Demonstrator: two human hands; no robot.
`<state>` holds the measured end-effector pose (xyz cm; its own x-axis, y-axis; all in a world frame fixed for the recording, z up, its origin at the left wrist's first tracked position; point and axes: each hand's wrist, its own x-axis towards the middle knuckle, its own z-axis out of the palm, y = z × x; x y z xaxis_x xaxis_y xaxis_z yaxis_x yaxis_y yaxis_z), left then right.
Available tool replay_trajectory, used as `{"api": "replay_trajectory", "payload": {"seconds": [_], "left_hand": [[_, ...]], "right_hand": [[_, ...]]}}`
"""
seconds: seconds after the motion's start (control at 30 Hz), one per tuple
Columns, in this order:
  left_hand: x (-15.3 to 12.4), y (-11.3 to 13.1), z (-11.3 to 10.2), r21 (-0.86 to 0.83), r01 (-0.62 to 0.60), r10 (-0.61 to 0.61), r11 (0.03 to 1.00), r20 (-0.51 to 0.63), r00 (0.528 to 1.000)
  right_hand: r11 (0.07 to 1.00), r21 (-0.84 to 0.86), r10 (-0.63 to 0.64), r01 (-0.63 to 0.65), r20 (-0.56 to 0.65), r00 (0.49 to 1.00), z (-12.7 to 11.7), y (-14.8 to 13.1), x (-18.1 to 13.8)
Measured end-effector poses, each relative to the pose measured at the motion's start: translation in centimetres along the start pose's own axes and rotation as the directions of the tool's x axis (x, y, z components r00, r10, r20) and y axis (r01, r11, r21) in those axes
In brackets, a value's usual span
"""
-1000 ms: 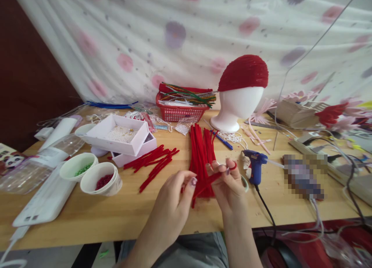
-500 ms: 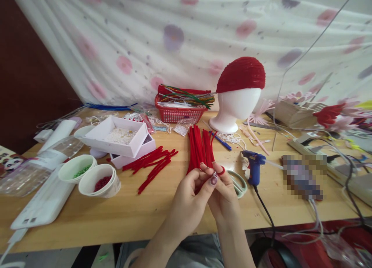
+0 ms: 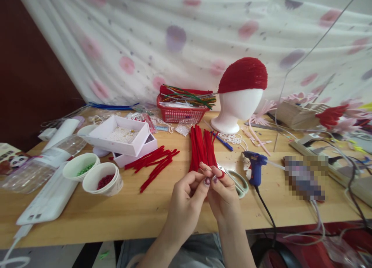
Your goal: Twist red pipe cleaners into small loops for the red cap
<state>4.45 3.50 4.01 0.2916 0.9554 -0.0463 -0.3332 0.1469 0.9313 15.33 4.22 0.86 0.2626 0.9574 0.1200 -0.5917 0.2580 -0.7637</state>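
My left hand (image 3: 187, 196) and my right hand (image 3: 224, 198) meet above the front middle of the table, thumbs and fingertips pinched together. A short curved piece of red pipe cleaner (image 3: 222, 175) shows at the right fingertips; the rest of it is hidden by my fingers. Just beyond my hands lies a bundle of red pipe cleaners (image 3: 200, 146). Scissors with pale green handles (image 3: 240, 184) rest beside my right hand, partly covered by it. More red pipe cleaners (image 3: 157, 163) are scattered to the left.
A blue glue gun (image 3: 255, 167) with a black cord stands at right. Behind are a foam head (image 3: 236, 109) with a red cap (image 3: 244, 75) and a red basket (image 3: 183, 115) of pipe cleaners. Bead cups (image 3: 103, 179), a white box (image 3: 116, 138) and a power strip (image 3: 334, 167) flank the work area.
My thumbs have drawn slightly apart and the left hand has shifted a little left. More of the scissors shows beside the right hand. The view has turned slightly.
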Motion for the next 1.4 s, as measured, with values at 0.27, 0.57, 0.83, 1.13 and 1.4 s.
{"api": "replay_trajectory", "payload": {"seconds": [0.27,0.57,0.83,1.13,1.4], "left_hand": [[0.4,0.5,-0.2,-0.043,0.043,-0.045,0.998,-0.050,0.998],[0.4,0.7,-0.2,0.180,-0.141,0.165,0.974,-0.127,0.978],[0.8,-0.1,-0.9,0.490,-0.240,0.331,0.838,-0.107,0.938],[1.2,-0.1,-2.1,0.918,-0.391,0.778,0.070,0.195,0.598],[1.6,0.6,-2.5,0.885,-0.428,0.789,0.184,0.127,0.601]], "right_hand": [[0.999,-0.026,0.030,-0.030,0.014,0.999,0.5,0.0,-0.5],[0.993,-0.035,0.115,-0.113,0.080,0.990,1.3,-1.4,-0.6],[0.988,0.002,0.152,-0.156,0.237,0.960,1.9,-1.2,-0.6],[0.781,-0.549,-0.118,0.298,0.339,0.933,1.8,-1.0,-2.3],[0.695,-0.628,-0.164,0.351,0.336,0.927,2.1,-0.4,-2.6]]}}
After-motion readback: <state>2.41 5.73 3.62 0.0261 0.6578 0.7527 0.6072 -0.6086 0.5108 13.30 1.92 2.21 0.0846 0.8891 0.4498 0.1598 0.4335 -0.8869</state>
